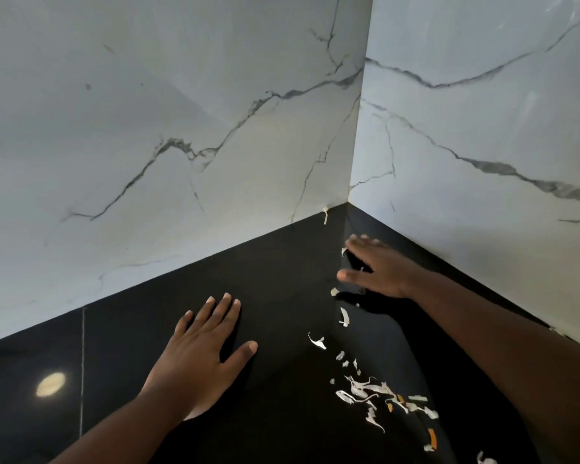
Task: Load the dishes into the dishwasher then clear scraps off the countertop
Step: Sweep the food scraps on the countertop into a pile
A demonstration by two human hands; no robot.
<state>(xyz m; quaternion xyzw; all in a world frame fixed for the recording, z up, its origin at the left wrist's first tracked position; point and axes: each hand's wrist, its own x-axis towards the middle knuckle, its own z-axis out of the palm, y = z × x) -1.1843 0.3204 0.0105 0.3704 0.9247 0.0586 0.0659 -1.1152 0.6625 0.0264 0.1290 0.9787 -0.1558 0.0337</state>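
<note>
Your scraps (372,393) lie on the black countertop (275,380) as a loose trail. Its long axis runs from the near right edge of the view diagonally away toward the corner where the two marble walls (181,128) meet. Nearest you, the trail is densest: pale, thin, curled peel-like shreds mixed with a few small orange pieces (432,436). Farther along, the pieces thin out into single whitish flakes, well apart from one another. One last pale strip (324,214) sits at the foot of the left wall, just beside the corner.

Your left hand (198,356) rests palm down on the countertop to the left of the trail, fingers straight and spread, grasping nothing.

Your right hand (379,269) is farther out, at the far end of the trail near the corner. It is blurred; fingers appear extended and low over the surface, holding nothing visible.
</note>
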